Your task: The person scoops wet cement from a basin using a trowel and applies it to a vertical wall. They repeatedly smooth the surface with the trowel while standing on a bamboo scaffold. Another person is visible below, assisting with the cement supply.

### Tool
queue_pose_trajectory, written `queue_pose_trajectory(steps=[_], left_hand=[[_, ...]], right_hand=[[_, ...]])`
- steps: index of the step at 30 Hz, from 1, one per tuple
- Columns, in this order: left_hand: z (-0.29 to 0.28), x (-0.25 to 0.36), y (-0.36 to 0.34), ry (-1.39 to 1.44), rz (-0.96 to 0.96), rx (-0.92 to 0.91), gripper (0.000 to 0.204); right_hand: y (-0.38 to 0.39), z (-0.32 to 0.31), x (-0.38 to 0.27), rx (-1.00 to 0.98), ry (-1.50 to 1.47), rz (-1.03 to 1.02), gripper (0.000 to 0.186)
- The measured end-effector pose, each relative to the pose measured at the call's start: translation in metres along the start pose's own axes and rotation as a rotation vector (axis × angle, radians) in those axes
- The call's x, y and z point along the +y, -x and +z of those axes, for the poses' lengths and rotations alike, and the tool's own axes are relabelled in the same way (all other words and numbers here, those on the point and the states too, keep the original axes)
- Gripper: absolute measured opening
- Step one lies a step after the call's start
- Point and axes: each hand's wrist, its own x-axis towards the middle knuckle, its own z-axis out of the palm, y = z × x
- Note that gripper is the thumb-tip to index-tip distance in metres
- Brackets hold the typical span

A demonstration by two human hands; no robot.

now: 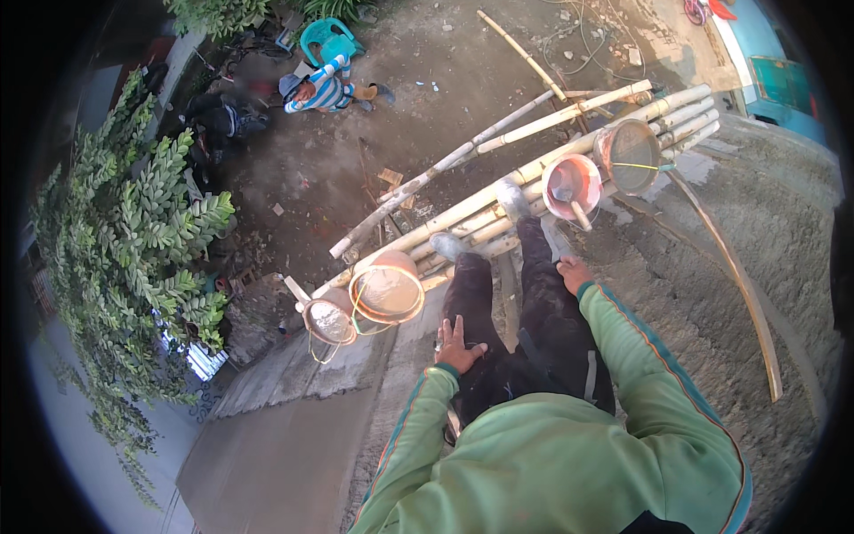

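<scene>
My left hand (458, 347) rests with spread fingers on my dark trousers (467, 298) at the left thigh. My right hand (571, 271) is beside my right leg, fingers curled; what they hold, if anything, is unclear. My dusty boots (514, 200) are on a platform of bamboo poles (680, 109). To the left on it stand a small bucket (327, 320) and a larger one (387, 289), both with grey-beige contents. To the right are a red-and-white bucket (587, 182) with a handled tool inside and a larger rusty bucket (632, 153).
Below, a person in a striped shirt (329, 89) is by a teal chair (325, 40). A leafy tree (142, 267) fills the left. A rough concrete slope (747, 222) carries a long bamboo strip (743, 280). Loose poles (463, 151) lie beyond the platform.
</scene>
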Motion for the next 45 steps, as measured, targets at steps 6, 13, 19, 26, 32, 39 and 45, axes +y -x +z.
queue_pose_trajectory(steps=[6, 13, 19, 26, 32, 39, 45], left_hand=[[0.000, 0.024, -0.040, -0.160, -0.224, 0.096, 0.110], [-0.007, 0.052, -0.072, -0.320, -0.223, 0.089, 0.109], [-0.004, 0.047, -0.076, -0.354, -0.238, 0.097, 0.106], [-0.010, 0.054, -0.088, -0.406, -0.285, 0.037, 0.107], [-0.008, 0.056, -0.090, -0.378, -0.218, 0.019, 0.105], [-0.002, 0.049, -0.057, -0.235, -0.176, 0.059, 0.101], [-0.022, 0.036, 0.008, 0.006, -0.039, 0.062, 0.090]], right_hand=[[-0.096, 0.011, 0.098, 0.154, -0.346, 0.536, 0.048], [-0.203, 0.015, 0.127, 0.576, -1.437, 0.755, 0.065], [-0.199, -0.015, 0.057, 0.531, -1.283, 0.122, 0.062], [-0.280, 0.012, 0.187, 0.649, 0.237, 0.542, 0.064], [-0.292, -0.008, 0.246, 0.287, 0.239, 0.323, 0.060], [-0.155, -0.063, 0.132, 0.148, -0.162, 0.576, 0.034], [-0.078, -0.152, 0.090, 0.061, 0.036, 0.444, 0.031]])
